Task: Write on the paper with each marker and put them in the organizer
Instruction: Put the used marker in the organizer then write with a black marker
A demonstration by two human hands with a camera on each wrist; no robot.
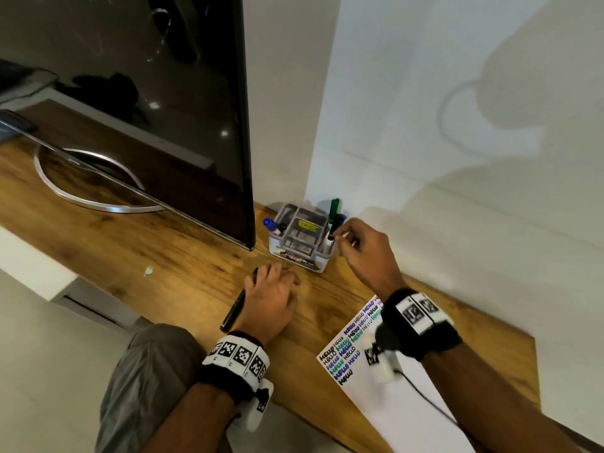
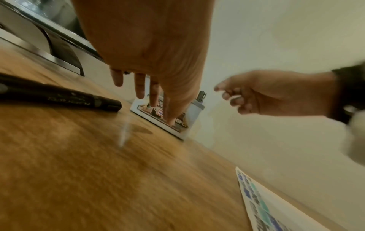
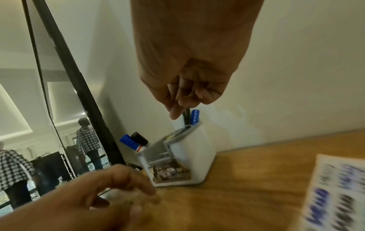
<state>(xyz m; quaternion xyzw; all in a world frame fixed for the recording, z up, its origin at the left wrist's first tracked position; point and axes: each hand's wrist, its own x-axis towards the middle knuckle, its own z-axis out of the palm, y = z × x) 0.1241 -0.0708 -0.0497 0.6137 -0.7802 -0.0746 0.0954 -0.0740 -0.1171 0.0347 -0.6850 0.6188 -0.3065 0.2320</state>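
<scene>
A white and grey organizer (image 1: 322, 263) stands at the back of the wooden table by the wall. A green marker (image 1: 334, 209) and a blue-capped one (image 3: 195, 117) stand in its right compartment, beside a dark-capped marker (image 3: 186, 115). Another blue-capped marker (image 1: 270, 223) leans in its left side. My right hand (image 1: 349, 233) hovers just right of those markers, fingers loosely curled and holding nothing. My left hand (image 1: 274, 289) lies on the table with straight fingers. A black marker (image 1: 236, 307) lies loose on the wood at its left. The paper (image 1: 353, 341) bears rows of coloured "HELLO".
A large dark monitor (image 1: 163, 109) on a metal ring stand (image 1: 81, 194) fills the left of the table, its edge close to the organizer. The wall (image 1: 457, 158) rises directly behind. The table's front edge runs near my knee (image 1: 147, 371).
</scene>
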